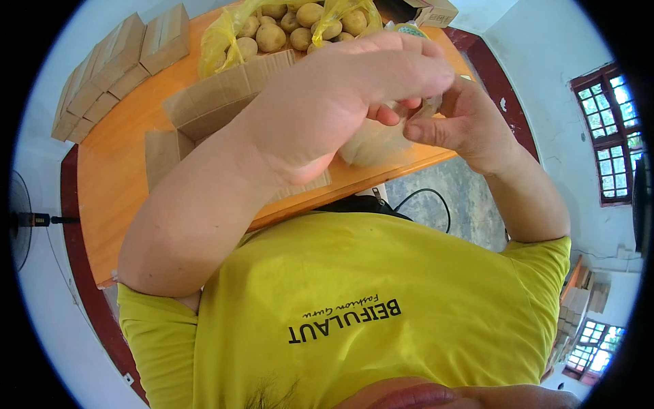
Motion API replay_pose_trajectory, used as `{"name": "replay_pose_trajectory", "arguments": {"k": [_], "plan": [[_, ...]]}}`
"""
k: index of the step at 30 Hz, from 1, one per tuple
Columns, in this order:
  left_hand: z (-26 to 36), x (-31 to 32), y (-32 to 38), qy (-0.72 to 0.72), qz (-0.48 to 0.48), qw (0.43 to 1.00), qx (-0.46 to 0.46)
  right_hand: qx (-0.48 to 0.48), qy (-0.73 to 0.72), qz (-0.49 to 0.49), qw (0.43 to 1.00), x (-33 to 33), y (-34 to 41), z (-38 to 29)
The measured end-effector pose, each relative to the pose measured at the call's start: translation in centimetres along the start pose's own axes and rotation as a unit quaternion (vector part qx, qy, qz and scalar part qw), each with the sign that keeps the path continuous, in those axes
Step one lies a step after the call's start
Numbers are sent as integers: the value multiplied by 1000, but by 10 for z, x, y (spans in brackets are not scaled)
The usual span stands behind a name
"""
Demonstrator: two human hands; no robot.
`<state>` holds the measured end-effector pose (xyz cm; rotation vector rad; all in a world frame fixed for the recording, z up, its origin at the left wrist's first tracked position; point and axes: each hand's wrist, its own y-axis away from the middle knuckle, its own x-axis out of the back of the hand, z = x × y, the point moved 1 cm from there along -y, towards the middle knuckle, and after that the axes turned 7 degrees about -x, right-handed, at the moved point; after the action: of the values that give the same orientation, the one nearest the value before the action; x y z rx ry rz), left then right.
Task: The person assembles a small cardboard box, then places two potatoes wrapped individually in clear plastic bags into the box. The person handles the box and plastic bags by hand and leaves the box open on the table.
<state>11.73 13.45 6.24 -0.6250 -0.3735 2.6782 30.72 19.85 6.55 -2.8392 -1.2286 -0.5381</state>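
Observation:
A translucent plastic bag (378, 145) with something pale inside hangs or rests at the table's near edge, its contents blurred. My right hand (472, 125) pinches the gathered upper part of the bag between thumb and fingers. Across the top of the bag lies my left hand (352, 87), fingers curled around its neck and meeting the right fingertips. Below my left forearm stands an open cardboard box (214, 105) with flaps spread; my arm hides most of it. Behind the left hand a roll of tape (411, 30) is partly visible.
An open yellow plastic bag (214, 48) full of potatoes (271, 37) lies at the back of the wooden table (122, 189). Small closed cardboard boxes (117, 51) are stacked at the left. Another box (437, 13) stands at the back right. A black cable (434, 191) loops below the table edge.

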Motion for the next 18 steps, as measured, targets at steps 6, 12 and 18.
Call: {"name": "replay_pose_trajectory", "arguments": {"k": [6,12,18], "plan": [[5,6,5,-108,-21,993,34,-15,72,119,990,10,-6,1],[6,19,9,-95,10,995,18,18,42,123,991,21,0,-10],[-3,27,11,-293,0,955,40,125,84,93,984,41,24,-57]]}}
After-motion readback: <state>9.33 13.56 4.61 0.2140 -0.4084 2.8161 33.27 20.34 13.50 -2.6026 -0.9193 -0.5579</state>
